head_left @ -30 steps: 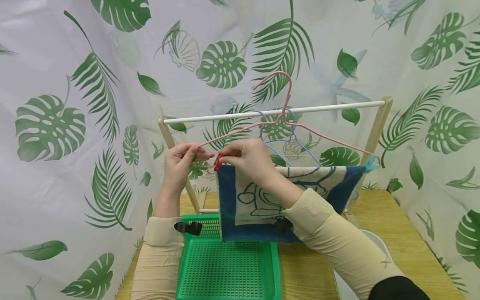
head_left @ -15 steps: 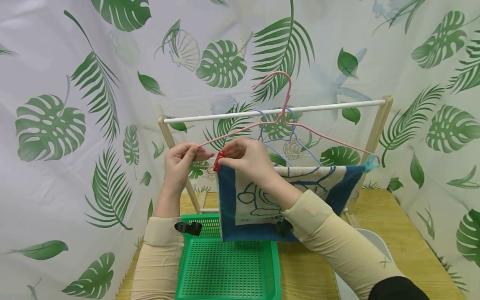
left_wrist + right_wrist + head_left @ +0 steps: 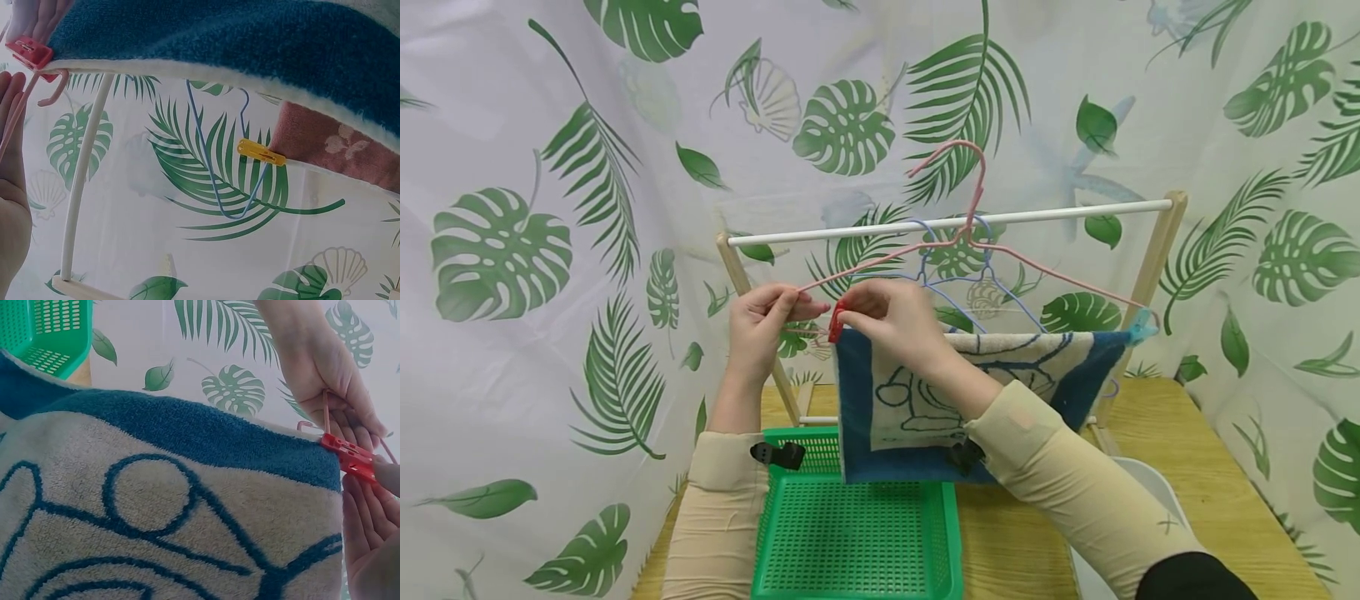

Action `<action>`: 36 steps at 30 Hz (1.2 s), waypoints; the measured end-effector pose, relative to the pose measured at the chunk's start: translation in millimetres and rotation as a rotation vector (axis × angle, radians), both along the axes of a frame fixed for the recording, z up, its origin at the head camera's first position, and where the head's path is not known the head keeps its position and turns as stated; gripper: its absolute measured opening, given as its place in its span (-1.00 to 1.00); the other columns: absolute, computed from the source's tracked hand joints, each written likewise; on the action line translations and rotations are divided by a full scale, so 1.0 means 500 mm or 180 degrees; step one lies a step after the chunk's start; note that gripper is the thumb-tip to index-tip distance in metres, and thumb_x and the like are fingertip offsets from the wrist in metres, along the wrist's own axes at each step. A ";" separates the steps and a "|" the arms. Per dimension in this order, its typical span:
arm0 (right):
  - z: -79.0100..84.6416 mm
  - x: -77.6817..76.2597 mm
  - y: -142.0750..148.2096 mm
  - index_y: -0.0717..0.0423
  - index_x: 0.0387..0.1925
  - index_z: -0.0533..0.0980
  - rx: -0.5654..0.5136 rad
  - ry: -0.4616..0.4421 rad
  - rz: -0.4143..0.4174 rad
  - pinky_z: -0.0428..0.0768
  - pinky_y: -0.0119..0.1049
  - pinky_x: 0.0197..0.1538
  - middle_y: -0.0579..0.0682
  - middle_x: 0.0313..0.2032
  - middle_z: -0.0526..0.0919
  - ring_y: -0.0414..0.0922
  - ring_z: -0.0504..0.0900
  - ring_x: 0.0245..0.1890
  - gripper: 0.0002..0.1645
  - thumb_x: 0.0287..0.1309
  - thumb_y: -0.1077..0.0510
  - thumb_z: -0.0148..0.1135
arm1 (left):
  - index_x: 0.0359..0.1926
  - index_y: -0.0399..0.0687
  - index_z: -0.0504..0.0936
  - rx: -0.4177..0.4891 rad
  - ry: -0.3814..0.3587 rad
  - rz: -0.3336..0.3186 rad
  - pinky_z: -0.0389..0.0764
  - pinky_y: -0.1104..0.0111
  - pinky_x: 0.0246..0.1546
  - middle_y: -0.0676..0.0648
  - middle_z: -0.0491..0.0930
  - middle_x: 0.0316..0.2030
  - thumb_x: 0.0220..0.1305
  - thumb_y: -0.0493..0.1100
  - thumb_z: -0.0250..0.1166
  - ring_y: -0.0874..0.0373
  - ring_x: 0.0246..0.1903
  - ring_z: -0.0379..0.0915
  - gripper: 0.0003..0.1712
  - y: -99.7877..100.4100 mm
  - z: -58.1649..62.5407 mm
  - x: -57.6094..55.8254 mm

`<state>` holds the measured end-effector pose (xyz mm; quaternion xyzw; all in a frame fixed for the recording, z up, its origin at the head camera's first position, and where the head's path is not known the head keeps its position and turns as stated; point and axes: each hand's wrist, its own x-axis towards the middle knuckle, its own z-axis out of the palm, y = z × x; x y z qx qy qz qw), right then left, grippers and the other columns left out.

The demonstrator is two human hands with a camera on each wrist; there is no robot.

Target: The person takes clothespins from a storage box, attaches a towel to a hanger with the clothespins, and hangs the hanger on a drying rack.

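Observation:
My left hand (image 3: pixel 760 333) grips the left end of a pink hanger (image 3: pixel 880 260), its hook pointing up. A blue-and-cream towel (image 3: pixel 856 417) with line drawings hangs along the hanger's lower bar. At the towel's left top corner, my right hand (image 3: pixel 898 321) pinches a red clothespin (image 3: pixel 835 325) between thumb and fingers. In the right wrist view the clothespin (image 3: pixel 350 456) sits over the towel's corner, beside the hanger's bent end. A translucent teal clip (image 3: pixel 1141 327) holds the towel's right corner.
Behind stands a wooden rack with a white rail (image 3: pixel 1060 214), blue hangers (image 3: pixel 988 279) on it. A reddish cloth (image 3: pixel 337 140) hangs there by a yellow clothespin (image 3: pixel 261 152). Below, a green basket (image 3: pixel 952 533) rests on the wooden table (image 3: pixel 1210 467), with a white object (image 3: pixel 1138 475) at right.
My right fingertips have shifted slightly on the red clothespin. The left hand, hanger and towel stay nearly where they were.

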<state>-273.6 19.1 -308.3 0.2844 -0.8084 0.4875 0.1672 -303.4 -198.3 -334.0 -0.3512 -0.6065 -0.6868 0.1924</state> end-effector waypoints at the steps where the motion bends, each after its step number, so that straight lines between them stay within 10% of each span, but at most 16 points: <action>1: 0.000 0.001 -0.001 0.23 -0.10 0.75 0.0034 0.0070 0.0002 0.84 -0.17 -0.10 0.14 -0.16 0.86 -0.02 0.85 -0.22 -0.83 0.35 0.23 0.46 | -0.22 0.10 0.81 -0.0003 0.0010 -0.0009 0.82 0.37 -0.05 0.11 0.85 -0.29 0.48 -0.06 0.30 0.29 -0.24 0.84 -0.83 0.000 0.000 0.000; 23: -0.015 0.003 -0.011 0.23 -0.13 0.78 0.0036 0.0582 0.0039 0.85 -0.26 -0.14 0.13 -0.18 0.87 -0.03 0.86 -0.24 -0.85 0.29 0.27 0.49 | -0.22 0.17 0.82 0.0034 0.0002 0.0012 0.84 0.40 -0.10 0.15 0.85 -0.31 0.43 0.06 0.33 0.32 -0.28 0.84 -0.81 0.006 -0.003 -0.001; 36: -0.023 0.002 -0.008 0.24 -0.04 0.76 -0.0090 0.0229 0.0011 0.85 -0.23 -0.13 0.14 -0.13 0.86 -0.03 0.87 -0.23 -0.77 0.29 0.27 0.50 | -0.22 0.11 0.82 0.0098 -0.0063 0.0019 0.83 0.41 -0.10 0.13 0.84 -0.32 0.54 -0.21 0.25 0.32 -0.28 0.83 -0.77 0.005 -0.012 -0.001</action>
